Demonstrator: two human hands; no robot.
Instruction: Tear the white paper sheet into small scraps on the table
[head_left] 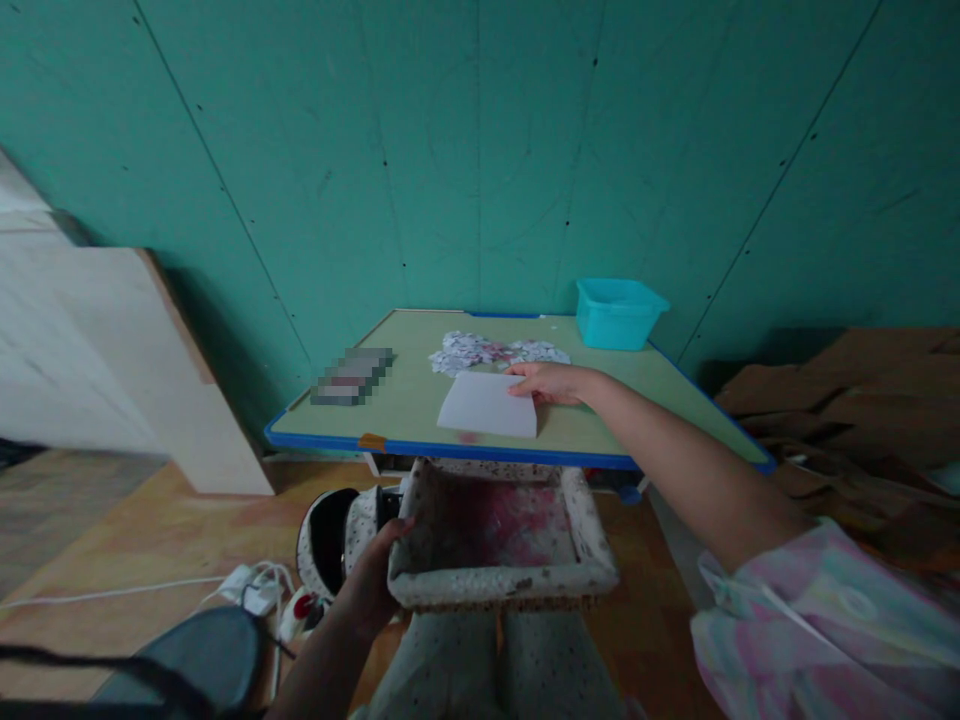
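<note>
My right hand [551,383] reaches over the table and is closed on the edge of a white sheet of paper [484,403], thumb on top. The sheet bends slightly near the table's front edge. My left hand [379,575] grips the left side of a shallow rectangular tray [502,582], thumb on its rim. This tray has thick, pale, dark-specked sides and a pink-stained inside, and is held over my lap. Just behind the sheet, a pile of small white paper pieces [466,350] with some pink among them lies on the table.
The pale green table [405,400] has a blue edge and stands against a green wall. A turquoise bin [619,315] sits at its back right, a blurred-out item [352,377] at left. White cables [262,585] lie low on the left; cardboard [847,400] is at right.
</note>
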